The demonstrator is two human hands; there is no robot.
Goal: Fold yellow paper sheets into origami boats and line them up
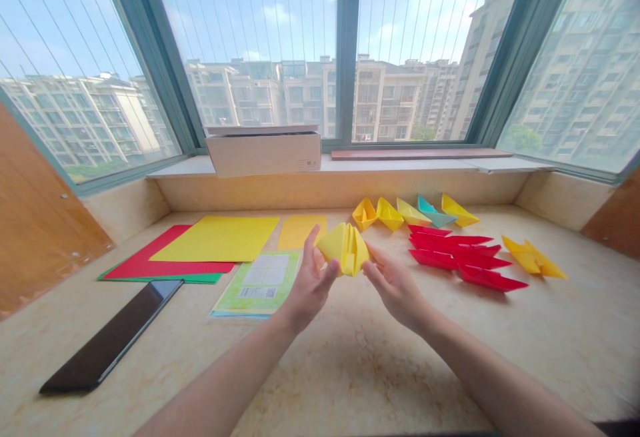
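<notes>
Two bare hands, the left hand (pixel 311 285) and the right hand (pixel 395 288), hold a yellow folded-paper boat (pixel 345 248) between narrowly spaced fingertips at twelve o'clock, with glossy red paper boats (pixel 440 244) at one o'clock.

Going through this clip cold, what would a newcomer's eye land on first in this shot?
The yellow folded paper boat between the left hand and right hand at centre comes first. To their right lie a cluster of red paper boats and, behind it, a row of yellow and teal paper boats. Beyond, the wide window looks onto apartment blocks.
</notes>
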